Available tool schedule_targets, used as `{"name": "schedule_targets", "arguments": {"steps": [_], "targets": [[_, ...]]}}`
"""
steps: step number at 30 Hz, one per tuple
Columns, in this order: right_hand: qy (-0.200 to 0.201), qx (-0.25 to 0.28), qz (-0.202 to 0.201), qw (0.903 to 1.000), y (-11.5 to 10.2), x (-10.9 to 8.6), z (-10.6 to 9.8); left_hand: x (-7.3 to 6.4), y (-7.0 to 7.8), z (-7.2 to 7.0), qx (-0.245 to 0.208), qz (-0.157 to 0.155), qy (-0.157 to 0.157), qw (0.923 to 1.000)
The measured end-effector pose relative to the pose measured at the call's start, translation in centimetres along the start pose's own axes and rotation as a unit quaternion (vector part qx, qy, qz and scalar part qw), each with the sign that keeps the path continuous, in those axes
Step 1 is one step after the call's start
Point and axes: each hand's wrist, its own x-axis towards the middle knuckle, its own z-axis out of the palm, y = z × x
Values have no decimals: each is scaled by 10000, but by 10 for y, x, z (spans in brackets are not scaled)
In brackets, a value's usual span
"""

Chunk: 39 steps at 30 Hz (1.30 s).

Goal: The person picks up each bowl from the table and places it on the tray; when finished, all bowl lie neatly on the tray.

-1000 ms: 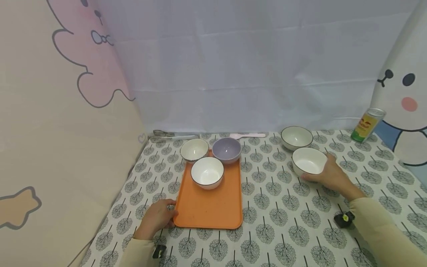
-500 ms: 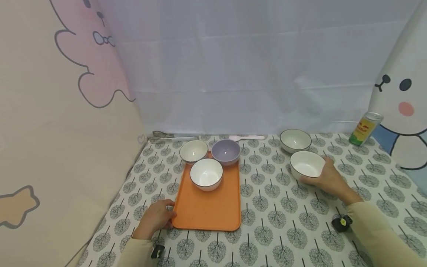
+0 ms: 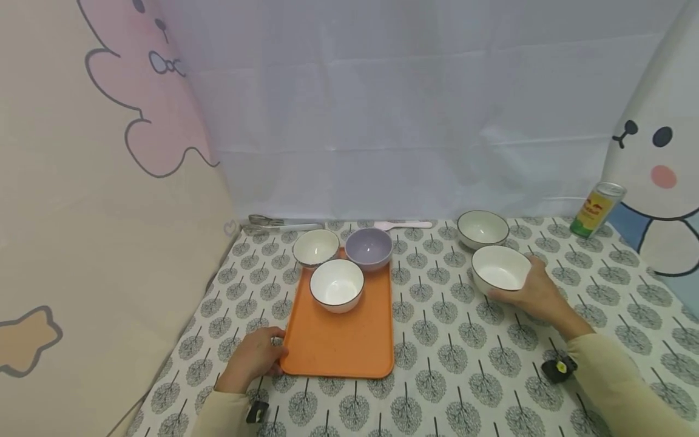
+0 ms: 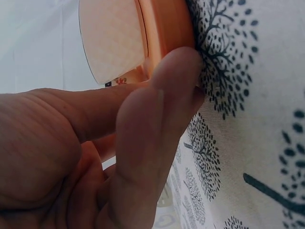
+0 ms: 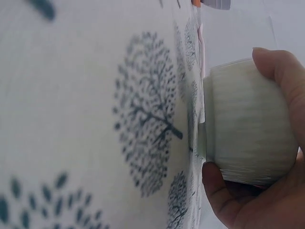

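Note:
My left hand [image 3: 256, 356] pinches the left edge of an orange tray [image 3: 338, 346] near its front corner; in the left wrist view the thumb and fingertips meet at the tray's rim [image 4: 171, 28]. My right hand [image 3: 535, 295] grips a white, dark-rimmed bowl [image 3: 499, 268] from its right side. In the right wrist view, thumb and fingers wrap the ribbed outer wall of this bowl [image 5: 252, 124], its base close over the cloth. On the tray are a white bowl [image 3: 337, 284], a purple bowl [image 3: 369, 249] and a cream bowl [image 3: 316, 247] at the back left corner.
A pale bowl [image 3: 483, 229] stands right behind the gripped one. A tilted drink can [image 3: 596, 210] is at the far right. A whisk [image 3: 264, 220] and a pale pink utensil [image 3: 404, 225] lie along the back edge. The tree-patterned cloth [image 3: 437, 364] covers the table; a curtain [image 3: 349, 121] hangs behind.
The bowl in my right hand has shifted very slightly left, and the head view has moved a little. Both hands keep their holds; the tray and other bowls stay put.

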Motion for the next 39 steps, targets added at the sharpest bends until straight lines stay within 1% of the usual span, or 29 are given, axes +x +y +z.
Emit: {"name": "schedule_targets", "arguments": {"steps": [5, 8, 12, 15, 17, 21, 24, 30, 34, 39], "targets": [[-21, 80, -173, 9998, -9, -2, 2, 1, 0, -2, 14, -26, -34, 10000], [-149, 141, -185, 9996, -15, -5, 5, 0, 0, -2, -4, 2, -61, 10000], [-253, 466, -328, 9981, -23, -7, 10, -1, 0, -3, -42, 111, -73, 9999], [-231, 699, -522, 9959, -29, -7, 14, -1, 0, -3, -97, 197, -60, 9997], [-214, 678, -632, 9955, -32, -6, 18, -2, 0, -4, -169, 198, -57, 9996], [-241, 542, -671, 9960, -36, -6, 25, -2, -1, -3, -221, 92, -34, 9997], [-236, 535, -695, 9959, -41, -7, 30, -1, -3, -2, -243, 43, -49, 9997], [-227, 381, -792, 9959, -50, -13, 37, 3, -3, 0, -240, 45, -109, 9996], [-340, 422, -749, 9957, -57, -16, 43, 2, -3, -1, -170, -18, -187, 9997], [-440, 613, -840, 9936, -70, -21, 47, 1, -1, -4, -133, -13, -231, 9996]]}}
